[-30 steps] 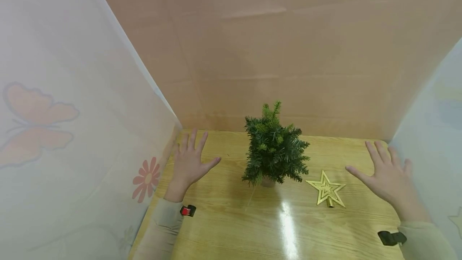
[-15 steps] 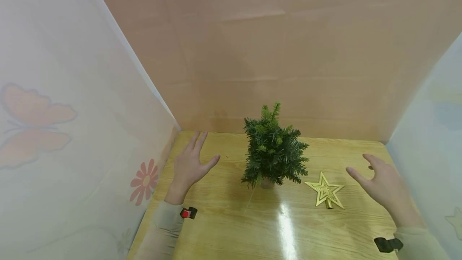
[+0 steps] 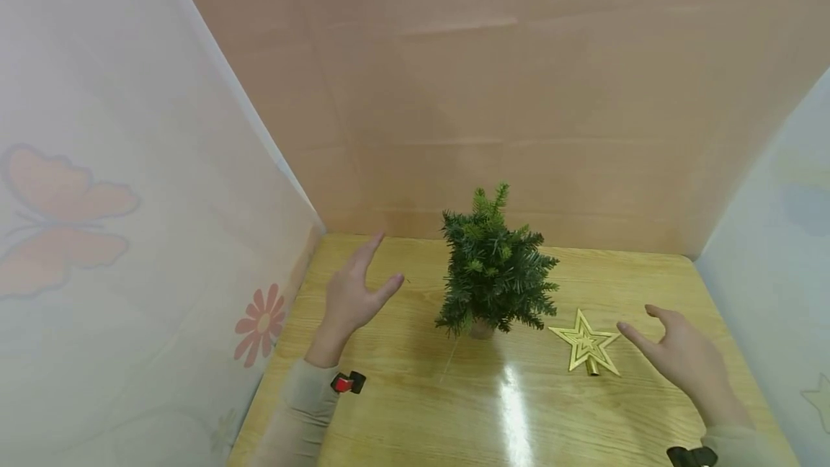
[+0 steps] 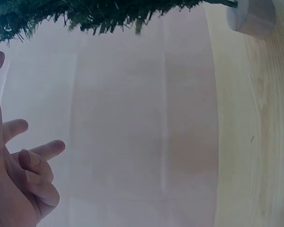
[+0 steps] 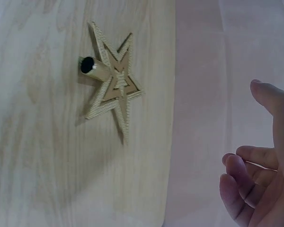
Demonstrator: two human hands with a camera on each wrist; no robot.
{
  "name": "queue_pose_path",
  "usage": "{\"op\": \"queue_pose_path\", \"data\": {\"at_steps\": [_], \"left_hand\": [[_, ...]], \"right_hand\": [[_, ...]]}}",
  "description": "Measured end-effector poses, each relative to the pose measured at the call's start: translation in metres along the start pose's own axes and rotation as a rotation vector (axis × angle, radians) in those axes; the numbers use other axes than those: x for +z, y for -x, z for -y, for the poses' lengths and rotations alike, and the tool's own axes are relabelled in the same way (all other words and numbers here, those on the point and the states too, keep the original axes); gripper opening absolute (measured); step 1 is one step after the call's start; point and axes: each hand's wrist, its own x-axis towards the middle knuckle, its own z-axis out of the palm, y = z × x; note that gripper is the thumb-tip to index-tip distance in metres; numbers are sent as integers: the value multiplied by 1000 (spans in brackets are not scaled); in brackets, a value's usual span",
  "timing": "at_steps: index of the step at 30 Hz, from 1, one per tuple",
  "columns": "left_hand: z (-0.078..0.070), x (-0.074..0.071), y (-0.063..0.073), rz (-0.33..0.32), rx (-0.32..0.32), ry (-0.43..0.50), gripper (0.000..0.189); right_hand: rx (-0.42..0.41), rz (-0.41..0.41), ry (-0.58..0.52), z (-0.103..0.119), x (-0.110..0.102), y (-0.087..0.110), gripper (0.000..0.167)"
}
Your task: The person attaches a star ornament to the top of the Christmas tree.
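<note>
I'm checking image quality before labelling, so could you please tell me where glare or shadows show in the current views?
Head view: a bright glare streak on the table, below the tree; right wrist view: shadows beside the gold star, a small bright spot at the left edge; left wrist view: no strong glare.

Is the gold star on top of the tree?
No, the gold star lies on the table, beside the tree.

I wear pale beige sleeves and black wrist devices, the left one bearing a red patch.
</note>
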Motion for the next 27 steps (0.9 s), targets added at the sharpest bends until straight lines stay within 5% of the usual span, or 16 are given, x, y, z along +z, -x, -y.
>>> {"op": "queue_pose_path", "data": {"at_steps": [27], "left_hand": [[-39,0,-23,-23,113,87,79]], "right_hand": [[73,230,-37,-34,70,7,98]]}}
